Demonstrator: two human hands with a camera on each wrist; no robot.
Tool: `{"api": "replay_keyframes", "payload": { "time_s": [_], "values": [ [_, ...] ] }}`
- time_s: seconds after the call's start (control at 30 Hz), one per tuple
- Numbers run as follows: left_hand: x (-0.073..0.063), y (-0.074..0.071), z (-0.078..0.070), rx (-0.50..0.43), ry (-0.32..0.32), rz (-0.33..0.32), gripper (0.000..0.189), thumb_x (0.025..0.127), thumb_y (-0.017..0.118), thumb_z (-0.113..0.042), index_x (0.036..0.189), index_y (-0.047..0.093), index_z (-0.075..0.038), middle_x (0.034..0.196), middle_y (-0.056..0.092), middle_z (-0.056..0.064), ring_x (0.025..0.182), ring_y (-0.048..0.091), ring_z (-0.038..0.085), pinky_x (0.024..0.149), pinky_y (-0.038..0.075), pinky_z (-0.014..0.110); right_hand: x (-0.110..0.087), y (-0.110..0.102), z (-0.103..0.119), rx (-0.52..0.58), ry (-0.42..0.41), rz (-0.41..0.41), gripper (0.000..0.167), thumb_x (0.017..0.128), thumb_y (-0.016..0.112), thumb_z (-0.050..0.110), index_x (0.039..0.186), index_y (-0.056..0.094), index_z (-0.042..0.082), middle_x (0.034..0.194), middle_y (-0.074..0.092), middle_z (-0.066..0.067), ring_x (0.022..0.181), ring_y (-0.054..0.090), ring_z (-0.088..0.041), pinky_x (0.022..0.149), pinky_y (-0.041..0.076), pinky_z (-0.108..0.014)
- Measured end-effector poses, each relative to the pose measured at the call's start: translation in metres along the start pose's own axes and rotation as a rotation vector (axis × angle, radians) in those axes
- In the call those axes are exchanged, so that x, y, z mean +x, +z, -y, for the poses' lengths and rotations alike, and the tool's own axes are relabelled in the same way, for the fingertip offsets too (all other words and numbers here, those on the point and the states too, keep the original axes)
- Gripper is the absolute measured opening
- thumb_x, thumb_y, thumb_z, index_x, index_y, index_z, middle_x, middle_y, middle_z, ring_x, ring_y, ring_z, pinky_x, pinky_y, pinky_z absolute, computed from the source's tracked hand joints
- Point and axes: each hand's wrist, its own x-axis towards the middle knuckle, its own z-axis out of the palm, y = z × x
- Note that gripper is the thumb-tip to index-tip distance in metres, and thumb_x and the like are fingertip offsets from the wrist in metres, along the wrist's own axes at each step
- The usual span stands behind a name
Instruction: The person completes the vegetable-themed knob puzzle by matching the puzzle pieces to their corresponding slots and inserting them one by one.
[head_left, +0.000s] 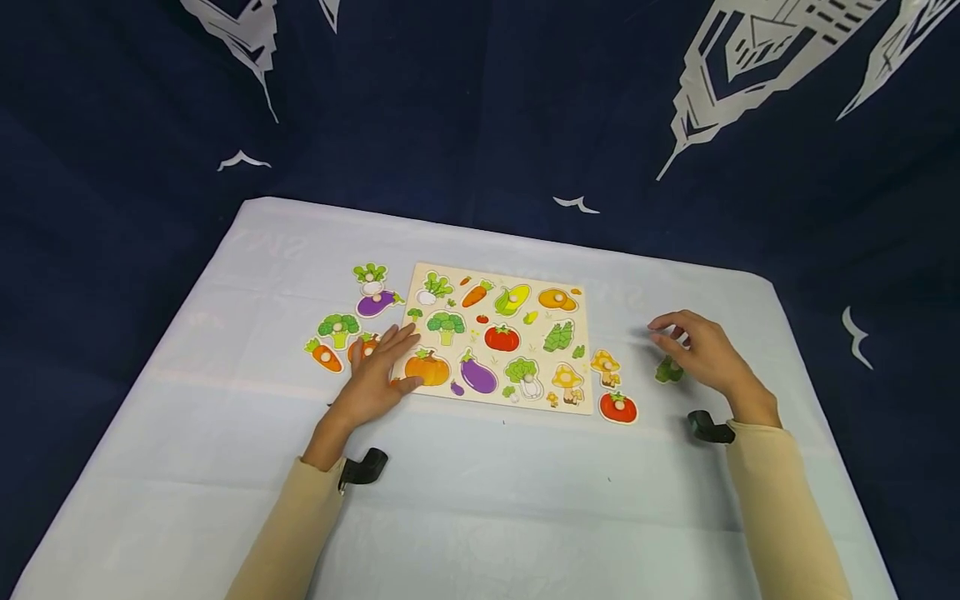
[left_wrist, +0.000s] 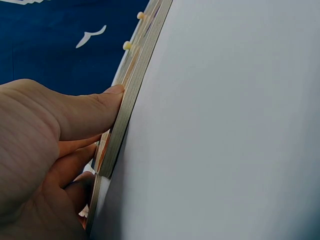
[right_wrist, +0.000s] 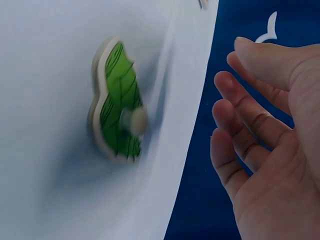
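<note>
A wooden vegetable puzzle board (head_left: pixel 465 404) lies on the table. My left hand (head_left: pixel 375 375) rests on its lower left part, fingers spread. In the left wrist view, the thumb (left_wrist: pixel 92 112) lies along the board's edge (left_wrist: pixel 132 90). The other fingers reach over the board's side, beside a pumpkin piece (head_left: pixel 363 347). My right hand (head_left: pixel 705 350) hovers right of the board with fingers loosely bent and holds nothing. Just under it lies a green leafy puzzle piece (right_wrist: pixel 117 90) with a round knob, apart from the fingers and partly hidden in the head view.
Left of the board lie a radish piece (head_left: pixel 371 278), an eggplant piece (head_left: pixel 377 303), a broccoli piece (head_left: pixel 339 327) and a carrot piece (head_left: pixel 326 357). A mushroom piece (head_left: pixel 605 367) and a tomato piece (head_left: pixel 618 407) lie along its right edge. The white-covered table (head_left: pixel 480 500) meets a dark blue curtain (head_left: pixel 450 125).
</note>
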Motion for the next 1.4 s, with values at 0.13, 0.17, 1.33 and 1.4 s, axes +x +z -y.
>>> {"api": "replay_keyframes", "payload": {
  "time_s": [0.13,0.17,1.33,1.4],
  "values": [
    [0.000,0.000,0.001,-0.002,0.004,-0.001,0.069,0.088,0.075,-0.007,0.148,0.044,0.001,0.162,0.034,0.014,0.154,0.016,0.038,0.116,-0.014,0.064,-0.006,-0.003,-0.008,-0.004,0.022,0.010,0.021,0.096,0.067,0.014,0.114,0.069,0.004,0.105,0.067,-0.015,0.090,0.058,-0.028,0.071,0.046,-0.035],
    [0.000,0.000,0.001,-0.002,0.006,-0.001,0.069,0.088,0.075,-0.007,0.149,0.044,0.001,0.162,0.034,0.014,0.154,0.016,0.038,0.116,-0.014,0.065,-0.008,-0.004,-0.010,-0.010,0.027,0.013,0.021,0.096,0.068,0.015,0.113,0.069,0.004,0.103,0.067,-0.015,0.090,0.058,-0.028,0.071,0.046,-0.035],
    [-0.002,0.000,-0.001,-0.008,0.020,-0.008,0.069,0.087,0.075,-0.005,0.148,0.045,0.002,0.161,0.035,0.015,0.153,0.018,0.039,0.116,-0.014,0.066,-0.034,0.010,-0.033,-0.013,0.094,0.040,0.015,0.088,0.072,0.004,0.103,0.073,0.005,0.101,0.068,-0.017,0.084,0.057,-0.025,0.067,0.045,-0.030],
    [-0.002,0.000,-0.001,-0.004,0.019,-0.008,0.068,0.087,0.075,-0.006,0.148,0.045,0.002,0.161,0.035,0.015,0.153,0.018,0.039,0.116,-0.014,0.066,-0.034,0.010,-0.033,-0.011,0.103,0.044,0.016,0.088,0.072,0.003,0.104,0.073,0.005,0.102,0.068,-0.017,0.084,0.057,-0.026,0.069,0.045,-0.031]
  ]
}}
